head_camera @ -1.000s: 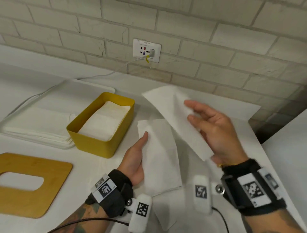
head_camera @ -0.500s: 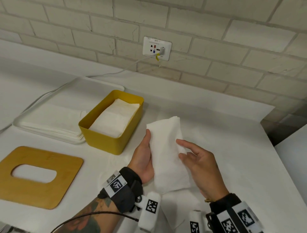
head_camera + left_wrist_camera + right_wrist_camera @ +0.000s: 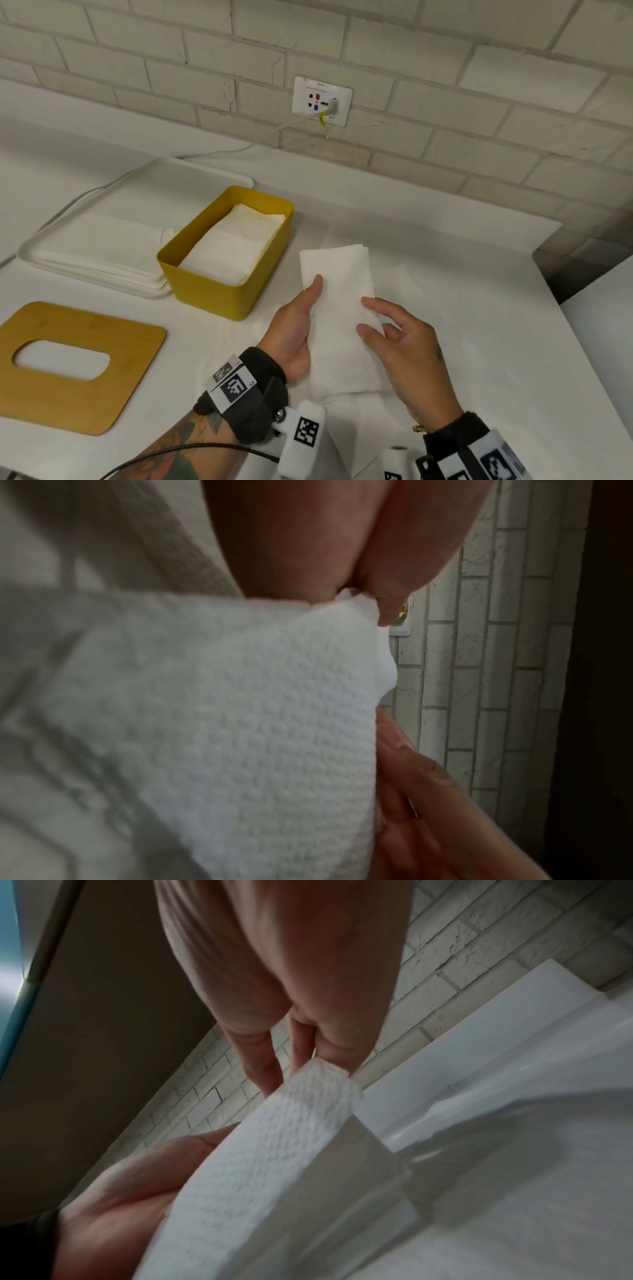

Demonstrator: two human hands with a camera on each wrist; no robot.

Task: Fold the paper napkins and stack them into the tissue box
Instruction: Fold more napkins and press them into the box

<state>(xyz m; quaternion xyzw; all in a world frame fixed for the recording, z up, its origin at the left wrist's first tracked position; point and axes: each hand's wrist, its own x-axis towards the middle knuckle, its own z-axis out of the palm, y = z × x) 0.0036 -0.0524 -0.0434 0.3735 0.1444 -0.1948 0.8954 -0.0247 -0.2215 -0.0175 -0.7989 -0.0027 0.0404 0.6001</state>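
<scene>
A white paper napkin (image 3: 339, 318), folded into a narrow strip, is held just above the white counter between both hands. My left hand (image 3: 308, 301) grips its left edge, thumb on top and fingers underneath; the left wrist view shows that pinch on the napkin (image 3: 257, 723). My right hand (image 3: 376, 308) holds the right edge with two fingers on top. In the right wrist view the napkin (image 3: 274, 1150) edge sits between my right hand's (image 3: 291, 974) fingers and thumb. The yellow tissue box (image 3: 212, 301), left of the hands, holds a stack of folded napkins (image 3: 236, 246).
A white tray (image 3: 44, 236) with unfolded napkins (image 3: 99, 243) lies left of the box. The wooden lid (image 3: 130, 377) with an oval slot lies at the front left. A brick wall with a socket (image 3: 322, 101) and cable runs behind. The counter's right edge (image 3: 561, 308) is close.
My right hand has swung the raised half of the napkin down over the half in my left hand. The napkin is now a closed strip, and both hands hold its edges.
</scene>
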